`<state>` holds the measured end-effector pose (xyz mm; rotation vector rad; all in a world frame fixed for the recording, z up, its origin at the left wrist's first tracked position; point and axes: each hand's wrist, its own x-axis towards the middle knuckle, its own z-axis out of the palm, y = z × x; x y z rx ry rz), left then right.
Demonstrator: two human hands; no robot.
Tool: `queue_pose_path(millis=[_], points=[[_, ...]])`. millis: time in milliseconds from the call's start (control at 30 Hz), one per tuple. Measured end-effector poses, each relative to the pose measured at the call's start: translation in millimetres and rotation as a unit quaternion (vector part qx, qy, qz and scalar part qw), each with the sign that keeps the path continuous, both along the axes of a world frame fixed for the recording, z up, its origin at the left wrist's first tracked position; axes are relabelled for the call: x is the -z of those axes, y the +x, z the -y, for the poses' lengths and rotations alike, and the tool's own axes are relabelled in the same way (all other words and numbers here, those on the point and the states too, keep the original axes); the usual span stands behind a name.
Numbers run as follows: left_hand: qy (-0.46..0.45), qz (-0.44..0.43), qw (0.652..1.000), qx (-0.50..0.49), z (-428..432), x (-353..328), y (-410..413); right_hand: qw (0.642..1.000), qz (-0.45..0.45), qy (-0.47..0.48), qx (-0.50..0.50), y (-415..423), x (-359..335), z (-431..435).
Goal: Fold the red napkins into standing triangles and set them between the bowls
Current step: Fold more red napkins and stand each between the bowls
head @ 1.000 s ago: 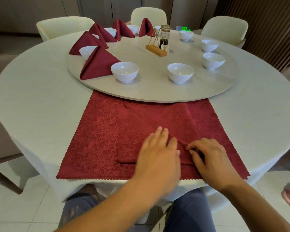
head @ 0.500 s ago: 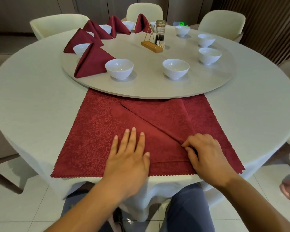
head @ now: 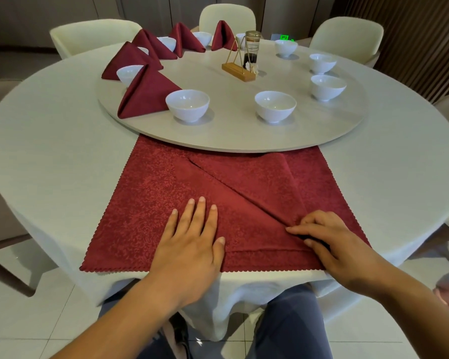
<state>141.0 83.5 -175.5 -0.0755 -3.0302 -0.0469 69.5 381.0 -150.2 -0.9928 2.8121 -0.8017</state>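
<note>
left hand (head: pixel 192 244) lay flat with fingers spread on the red napkin (head: pixel 151 193), right hand (head: pixel 329 239) pinched its folded near right corner

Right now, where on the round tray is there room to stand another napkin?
The tray is bare between the near-left bowl and near-right bowl, and between the right-side bowls. The left arc is crowded: folded napkins already fill those gaps. The middle holds the wooden stand.

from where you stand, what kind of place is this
Likely a restaurant dining room: a big round table with a turntable, white bowls ringed around it, folded red napkins standing between some.
</note>
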Motion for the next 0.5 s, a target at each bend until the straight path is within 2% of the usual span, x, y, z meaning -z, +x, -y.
queue_pose_path(millis=[167, 367, 433, 500], points=[[0.009, 0.017, 1.0, 0.008, -0.1, -1.1, -0.3, 0.999, 0.015, -0.031, 0.026, -3.6, -10.7, 9.8], [0.036, 0.132, 0.991, 0.004, -0.6, -34.0, -0.7, 0.99, -0.124, 0.065, 0.006, -7.6, -7.3, 40.9], [0.013, 0.125, 0.992, 0.029, -4.7, -46.1, -5.1, 0.985, -0.153, 0.079, 0.006, -8.5, 2.8, 41.9], [0.026, 0.098, 0.99, 0.099, -15.4, -53.0, -13.2, 0.982, -0.174, 0.068, 0.025, -8.7, 9.1, 42.0]])
